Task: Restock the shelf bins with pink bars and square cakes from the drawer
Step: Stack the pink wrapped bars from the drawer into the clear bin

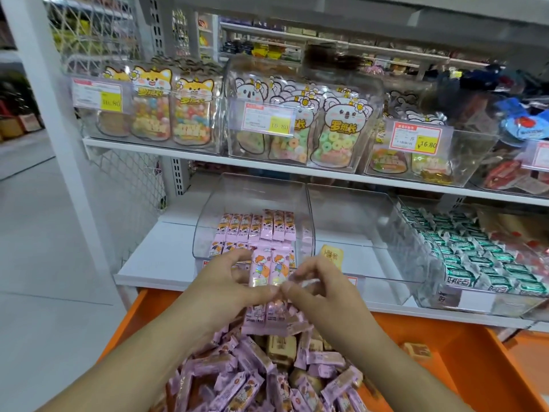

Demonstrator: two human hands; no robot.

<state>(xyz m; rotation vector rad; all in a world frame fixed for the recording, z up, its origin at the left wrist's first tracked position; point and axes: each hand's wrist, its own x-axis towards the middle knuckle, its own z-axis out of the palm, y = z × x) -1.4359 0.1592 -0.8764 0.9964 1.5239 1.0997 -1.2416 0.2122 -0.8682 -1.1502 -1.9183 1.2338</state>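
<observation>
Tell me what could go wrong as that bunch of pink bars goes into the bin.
1. Both hands, left hand and right hand, pinch a loose bunch of pink bars; one could slip back into the orange drawer.
2. The clear bin already holds neat rows; dropping the bunch might knock them askew.
3. The neighbouring empty bin sits close, so bars might land there.

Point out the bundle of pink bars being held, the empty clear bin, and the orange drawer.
pink bars (271,270), head view, on the front wrappers between both hands.
empty clear bin (383,282), head view, on its front wall.
orange drawer (463,346), head view, on its bare right floor.
</observation>
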